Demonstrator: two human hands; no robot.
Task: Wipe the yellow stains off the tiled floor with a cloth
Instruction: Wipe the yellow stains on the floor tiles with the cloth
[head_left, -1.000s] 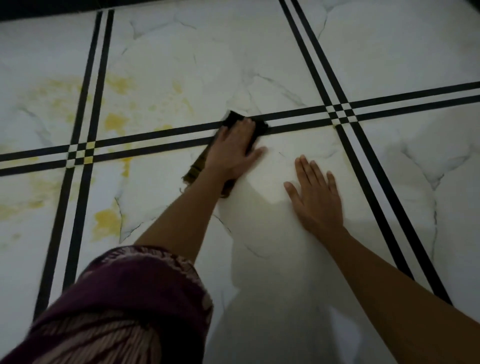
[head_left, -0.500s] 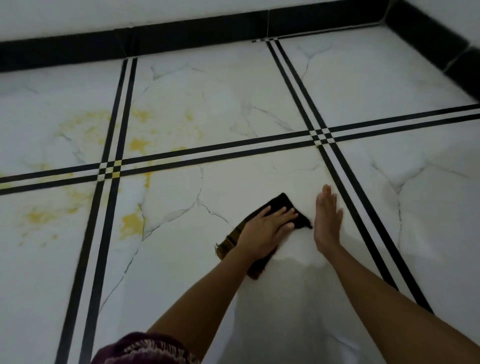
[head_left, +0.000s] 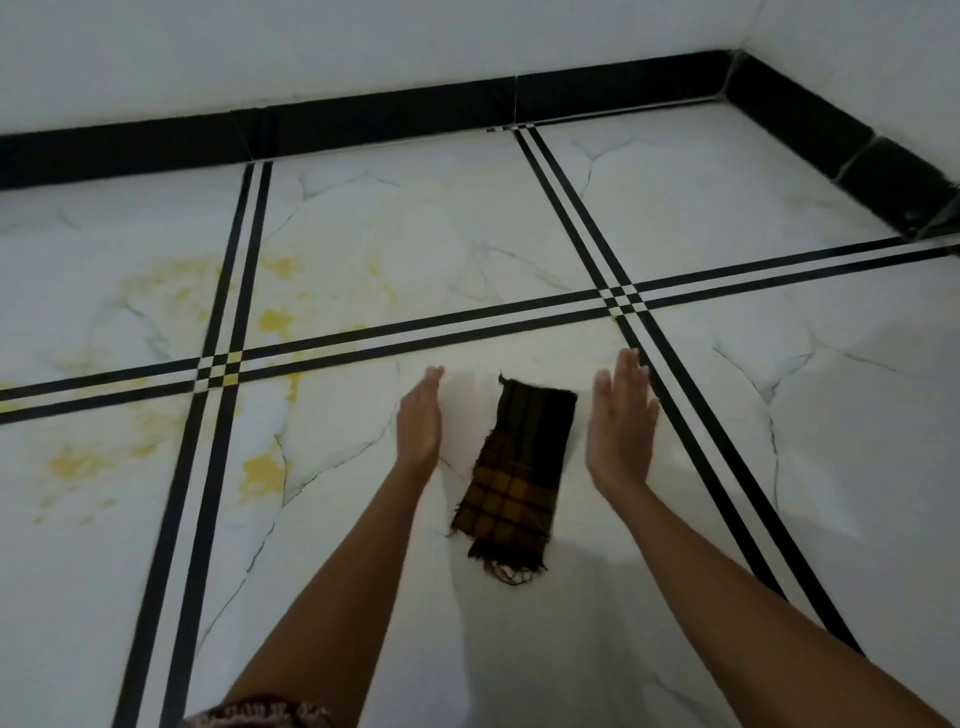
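Observation:
A folded brown-and-yellow checked cloth (head_left: 514, 473) lies flat on the white marble-look tiled floor (head_left: 519, 649), loose between my two hands. My left hand (head_left: 420, 418) hovers just left of it with straight fingers, holding nothing. My right hand (head_left: 621, 426) is raised to the right of the cloth, palm turned inward, fingers straight and a little blurred. Yellow stains (head_left: 262, 473) spread over the tiles to the left, around the crossing of black grout lines (head_left: 221, 370), with a fainter patch (head_left: 171, 291) farther back.
A black skirting board (head_left: 363, 117) runs along the white wall at the back and turns at the corner on the right (head_left: 810, 111). Double black stripes cross the floor near my right hand (head_left: 623, 299). A patterned sleeve edge (head_left: 260, 717) shows at the bottom.
My left hand has lifted off the cloth and moved left. My right hand has come up off the floor. The cloth now lies free, and the view has tilted up toward the wall.

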